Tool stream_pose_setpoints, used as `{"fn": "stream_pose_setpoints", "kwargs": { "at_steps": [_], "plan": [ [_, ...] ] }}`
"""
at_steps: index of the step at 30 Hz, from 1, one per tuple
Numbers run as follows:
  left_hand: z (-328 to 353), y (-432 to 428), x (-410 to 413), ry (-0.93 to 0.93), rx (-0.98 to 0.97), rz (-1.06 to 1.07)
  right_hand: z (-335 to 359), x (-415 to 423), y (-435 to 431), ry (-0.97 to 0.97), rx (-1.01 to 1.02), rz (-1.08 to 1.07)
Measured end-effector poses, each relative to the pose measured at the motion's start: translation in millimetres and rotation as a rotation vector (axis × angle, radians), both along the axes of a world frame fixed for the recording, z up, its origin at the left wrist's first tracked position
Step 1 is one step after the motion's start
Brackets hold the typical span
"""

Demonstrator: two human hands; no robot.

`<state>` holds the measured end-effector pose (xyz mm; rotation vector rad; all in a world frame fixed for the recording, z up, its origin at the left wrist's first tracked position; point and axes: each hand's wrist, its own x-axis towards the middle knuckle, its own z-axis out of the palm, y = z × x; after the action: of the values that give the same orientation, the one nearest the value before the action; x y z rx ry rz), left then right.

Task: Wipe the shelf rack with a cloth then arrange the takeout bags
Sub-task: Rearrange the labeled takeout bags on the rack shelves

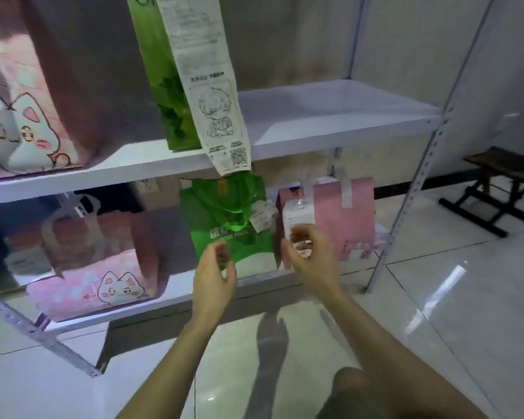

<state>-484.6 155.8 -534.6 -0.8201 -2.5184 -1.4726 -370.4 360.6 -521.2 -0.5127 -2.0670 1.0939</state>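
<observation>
- The left hand (214, 267) hovers half-curled and holds nothing, just in front of the crinkled green plastic takeout bag (227, 228) on the white metal lower shelf (254, 282).
- Right of the green bag, the right hand (307, 252) curls its fingers at the foot of a small white carton (298, 217). Blur hides whether it grips the carton or only touches it.
- The carton stands near the shelf's front edge, so a loose pull could tip it off.
- Behind the carton, the pink paper bag (345, 219) could be knocked askew.
- Above the green bag hangs a long white printed receipt (215, 95), which a rising arm might snag.
- No cloth shows, so whether the shelf has been wiped cannot be judged.
- Left of the green bag, the pink cat-print bag (103, 267) is blurred.
</observation>
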Motion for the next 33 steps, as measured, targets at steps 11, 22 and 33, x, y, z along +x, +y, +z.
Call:
{"fn": "stream_pose_setpoints", "kwargs": {
  "at_steps": [11,22,33],
  "plan": [
    [-36,153,27,-0.293,-0.205,-0.089,-59,51,159,-0.341,-0.226,-0.291],
    [-31,138,44,-0.267,-0.043,-0.144,-67,80,140,-0.206,-0.290,-0.187],
    [56,102,121,0.075,0.130,-0.282,4,147,96,0.137,-0.117,-0.517]
  ]
}}
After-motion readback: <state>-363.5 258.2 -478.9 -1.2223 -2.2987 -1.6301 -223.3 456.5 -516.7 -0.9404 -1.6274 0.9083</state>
